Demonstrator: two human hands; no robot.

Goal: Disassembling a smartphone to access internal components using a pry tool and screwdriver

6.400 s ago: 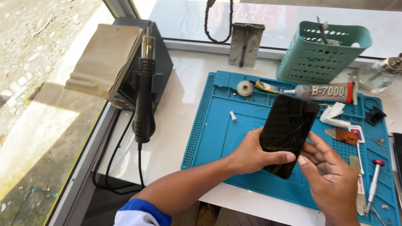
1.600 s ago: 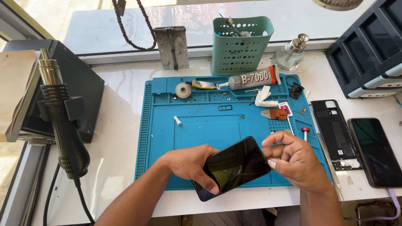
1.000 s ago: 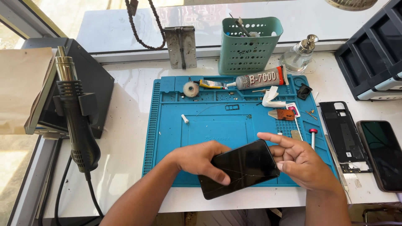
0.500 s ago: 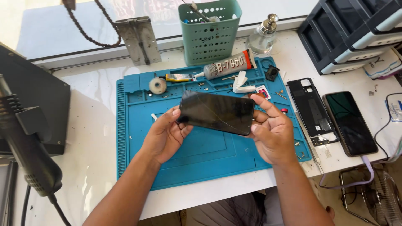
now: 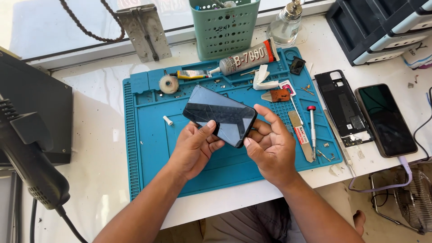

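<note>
We hold the cracked phone (image 5: 220, 115) by its edges between our left hand (image 5: 194, 146) and right hand (image 5: 269, 147), fingers closed lightly, since it looks thin, slippery and fragile.

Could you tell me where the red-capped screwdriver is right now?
In the head view, the screwdriver lies on the blue mat's right side, just right of the right hand, beside a flat metal tool.

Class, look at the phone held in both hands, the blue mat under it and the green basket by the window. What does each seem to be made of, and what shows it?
Black slab phone: apparently glass-fronted; glossy, with reflections and fine crack lines.
Blue work mat: probably silicone or rubber; matte, with moulded ridges and compartments.
Green perforated basket: likely moulded plastic; even colour, regular grid of holes.
</note>
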